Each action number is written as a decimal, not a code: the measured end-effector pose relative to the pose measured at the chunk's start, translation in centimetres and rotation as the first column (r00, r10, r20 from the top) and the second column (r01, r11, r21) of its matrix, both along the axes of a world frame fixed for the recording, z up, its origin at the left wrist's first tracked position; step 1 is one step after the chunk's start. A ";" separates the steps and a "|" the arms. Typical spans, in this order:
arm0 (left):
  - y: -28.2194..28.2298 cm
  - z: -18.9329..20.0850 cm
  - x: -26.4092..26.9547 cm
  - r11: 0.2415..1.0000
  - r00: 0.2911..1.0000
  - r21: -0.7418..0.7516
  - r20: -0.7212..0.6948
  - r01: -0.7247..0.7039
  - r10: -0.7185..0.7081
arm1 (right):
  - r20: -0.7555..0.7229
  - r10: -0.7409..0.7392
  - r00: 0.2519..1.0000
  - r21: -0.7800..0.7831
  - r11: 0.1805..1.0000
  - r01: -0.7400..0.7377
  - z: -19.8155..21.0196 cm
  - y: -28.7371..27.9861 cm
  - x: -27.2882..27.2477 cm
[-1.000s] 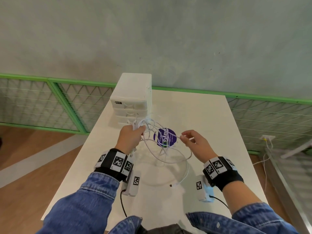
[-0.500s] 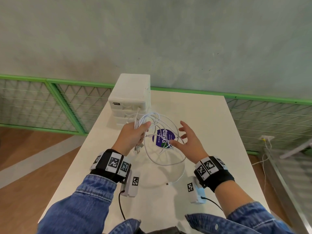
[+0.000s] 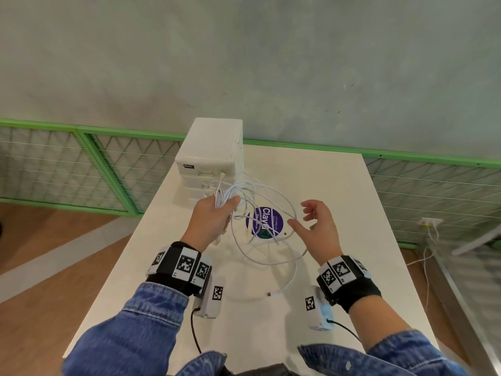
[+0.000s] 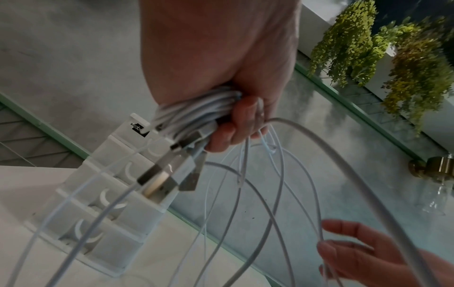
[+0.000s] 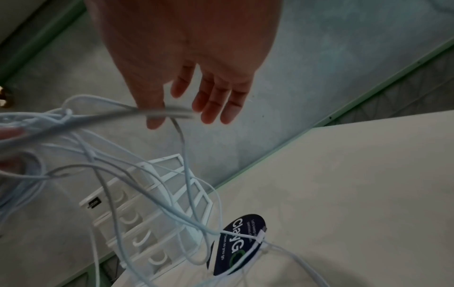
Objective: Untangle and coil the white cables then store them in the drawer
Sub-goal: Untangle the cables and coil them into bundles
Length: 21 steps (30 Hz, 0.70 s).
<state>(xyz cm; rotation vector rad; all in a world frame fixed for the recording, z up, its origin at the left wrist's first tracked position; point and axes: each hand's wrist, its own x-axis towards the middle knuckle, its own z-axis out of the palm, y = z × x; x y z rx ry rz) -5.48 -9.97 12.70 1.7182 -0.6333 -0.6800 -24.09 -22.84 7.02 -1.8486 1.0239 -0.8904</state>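
My left hand [image 3: 226, 206] grips a bunch of white cables [image 3: 260, 198] above the table, just in front of the white drawer unit [image 3: 211, 147]. In the left wrist view the fingers [image 4: 236, 124] curl round the bundled strands [image 4: 196, 108], and metal USB plugs [image 4: 159, 180] stick out below. Loose loops hang down to the table, where one plug end [image 3: 271, 294] lies. My right hand [image 3: 301, 215] hovers open beside the loops with its fingers spread. In the right wrist view a strand [image 5: 172, 113] crosses its thumb and fingertips [image 5: 211, 112]. The drawers [image 5: 137, 215] are closed.
The white table [image 3: 339, 191] carries a round purple sticker [image 3: 268, 222] under the loops. A green mesh fence [image 3: 81, 164] and a grey wall stand behind the table. A wall socket with a cable [image 3: 429, 222] is at the right, over the wooden floor.
My right hand has let go of the strand it pinched a second ago and spread open. My left hand has lifted the bundle a little nearer the drawer unit.
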 end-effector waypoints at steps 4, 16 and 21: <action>-0.1 0.2 -0.4 0.999 0.999 0.013 0.019 0.047 -0.047 | -0.008 0.131 0.991 -0.018 0.991 -0.132 1.2 0.3 0.7; 0.1 0.3 -0.8 0.995 0.996 0.047 0.030 0.084 -0.086 | 0.111 0.217 0.970 0.027 0.975 -0.221 2.9 1.7 2.5; 0.1 0.2 -1.1 0.994 0.995 0.053 0.011 0.099 -0.099 | -0.037 0.200 0.979 -0.335 0.921 -0.200 3.8 2.4 3.1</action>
